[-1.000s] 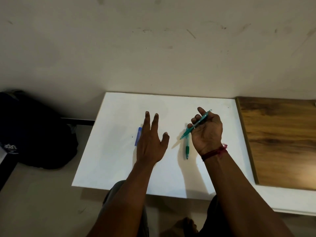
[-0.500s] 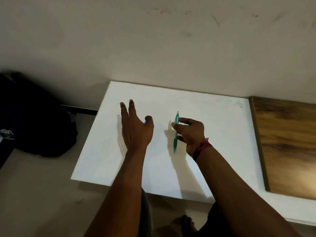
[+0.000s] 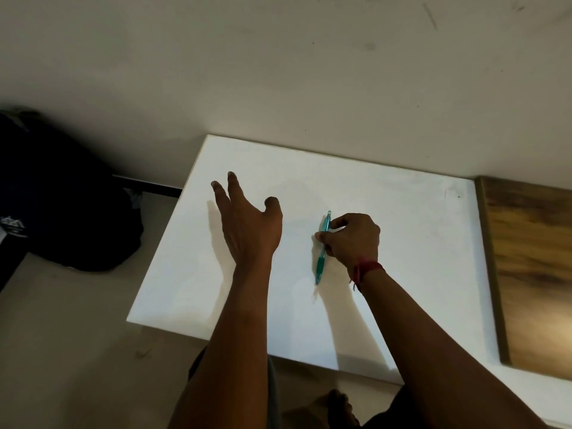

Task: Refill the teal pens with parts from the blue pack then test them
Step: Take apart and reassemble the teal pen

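My right hand (image 3: 353, 239) pinches a teal pen (image 3: 320, 264) between thumb and fingers near its upper half. The pen lies almost lengthwise, with its dark green grip and tip pointing towards me, low over the white tabletop (image 3: 402, 243). My left hand (image 3: 247, 224) hovers to the left of the pen with fingers spread and straight, holding nothing. The blue pack is hidden, likely under my left hand. Only one teal pen can be made out.
A brown wooden board (image 3: 532, 274) lies along the table's right side. A dark bag (image 3: 62, 212) sits on the floor to the left. A pale wall runs right behind the table. My knees are below the near edge.
My right hand turned the pen from a slant to nearly lengthwise and lowered it towards the table. My left hand moved left and forward, covering the blue pack.
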